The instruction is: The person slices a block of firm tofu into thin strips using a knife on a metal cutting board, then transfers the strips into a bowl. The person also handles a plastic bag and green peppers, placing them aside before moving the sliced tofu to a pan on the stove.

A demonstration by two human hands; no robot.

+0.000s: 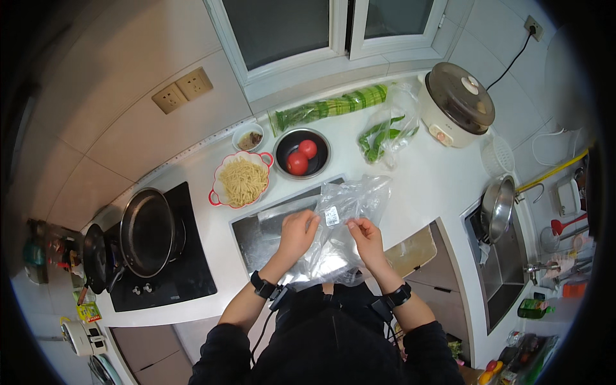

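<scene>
A clear plastic bag [356, 197] with a white printed label [332, 216] is stretched between my two hands. My left hand [299, 234] pinches the bag just left of the label. On its other side, my right hand [366, 239] grips the film between thumb and fingertips. No contents can be made out inside the bag. Beneath it lies a rectangular metal panel or tray [255, 240] set in the white counter. Beyond the bag stands a dark-lined metal bowl [315, 176] with two tomatoes [297, 163]. A red-rimmed, two-handled dish [220, 179] of noodles [243, 182] is to its left.
A cooktop [192, 269] at left carries a frying pan [147, 233] and a smaller pan [95, 257]. Bagged green peppers [380, 139], wrapped green vegetables [332, 107], a small bowl [248, 137] and an electric cooker [455, 106] line the back. A sink [503, 284] lies right.
</scene>
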